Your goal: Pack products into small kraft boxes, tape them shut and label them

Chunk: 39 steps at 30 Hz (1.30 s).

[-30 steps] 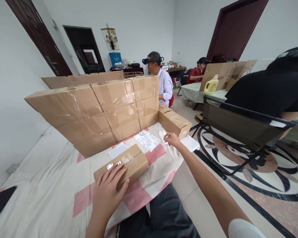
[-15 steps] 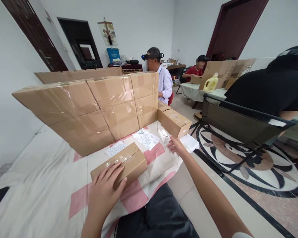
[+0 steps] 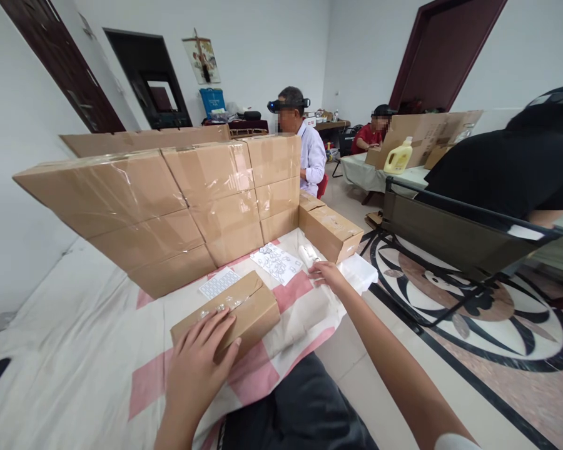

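Observation:
My left hand (image 3: 201, 353) rests with spread fingers on top of a closed cardboard box (image 3: 251, 309), near strips of clear tape. My right hand (image 3: 327, 275) is at the table's right edge, its fingers slightly bent and apart, by the near end of a small white object (image 3: 308, 254). Whether the fingertips touch it is hard to tell. Left of that hand lies a white sheet with printed outlines (image 3: 278, 262). A smaller patterned sheet (image 3: 219, 282) lies just behind the box.
Stacked taped boxes (image 3: 206, 200) form a wall across the table's back. Another box (image 3: 335, 231) and a white translucent item (image 3: 359, 270) are at the right edge. A person (image 3: 312, 153) sits behind; a chair (image 3: 464, 231) with a seated person stands right.
My right hand has moved slightly left, nearer the white object and the printed sheet. My left hand stays on the box. The view has shifted a little.

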Motion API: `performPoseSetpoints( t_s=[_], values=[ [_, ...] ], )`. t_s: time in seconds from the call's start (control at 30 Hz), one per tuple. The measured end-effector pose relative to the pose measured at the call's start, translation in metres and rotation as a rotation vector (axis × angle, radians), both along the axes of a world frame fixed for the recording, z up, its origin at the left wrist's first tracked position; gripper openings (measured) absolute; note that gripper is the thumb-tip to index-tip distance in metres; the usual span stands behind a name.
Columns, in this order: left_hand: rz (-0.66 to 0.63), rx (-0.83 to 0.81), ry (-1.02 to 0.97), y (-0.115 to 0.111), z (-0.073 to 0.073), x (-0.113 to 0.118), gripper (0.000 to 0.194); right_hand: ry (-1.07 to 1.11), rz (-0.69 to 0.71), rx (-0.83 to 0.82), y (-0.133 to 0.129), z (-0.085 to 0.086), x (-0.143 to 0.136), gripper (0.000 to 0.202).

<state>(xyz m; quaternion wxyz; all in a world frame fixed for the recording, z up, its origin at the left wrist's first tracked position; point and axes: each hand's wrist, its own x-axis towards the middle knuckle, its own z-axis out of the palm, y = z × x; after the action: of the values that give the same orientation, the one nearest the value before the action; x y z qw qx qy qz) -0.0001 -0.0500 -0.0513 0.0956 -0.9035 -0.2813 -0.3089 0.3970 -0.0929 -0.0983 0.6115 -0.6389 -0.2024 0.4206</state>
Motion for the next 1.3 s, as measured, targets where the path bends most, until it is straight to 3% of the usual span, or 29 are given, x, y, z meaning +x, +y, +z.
performPoseSetpoints(
  t_s=[0.33,0.57,0.8,1.0,1.17,1.3],
  values=[
    [-0.011,-0.023,-0.009,-0.001,0.002,0.001,0.035,0.162,0.016,0.114,-0.012,-0.007,-0.001,0.017],
    [-0.001,-0.046,-0.006,0.0,0.0,0.001,0.036,0.175,-0.108,-0.07,-0.005,-0.018,-0.006,0.019],
    [0.004,-0.07,-0.005,-0.003,0.001,-0.001,0.036,0.173,-0.14,-0.226,0.009,-0.027,-0.002,0.014],
    [0.013,-0.109,-0.02,-0.003,0.0,-0.001,0.038,0.179,-0.139,-0.351,0.02,-0.033,0.003,0.022],
    [0.018,-0.101,-0.014,-0.001,-0.001,-0.002,0.037,0.212,-0.109,-0.385,0.02,-0.027,0.006,0.03],
    [0.016,-0.094,-0.003,0.002,-0.002,-0.001,0.037,0.188,-0.116,-0.3,0.01,-0.017,-0.004,0.026]
  ],
)
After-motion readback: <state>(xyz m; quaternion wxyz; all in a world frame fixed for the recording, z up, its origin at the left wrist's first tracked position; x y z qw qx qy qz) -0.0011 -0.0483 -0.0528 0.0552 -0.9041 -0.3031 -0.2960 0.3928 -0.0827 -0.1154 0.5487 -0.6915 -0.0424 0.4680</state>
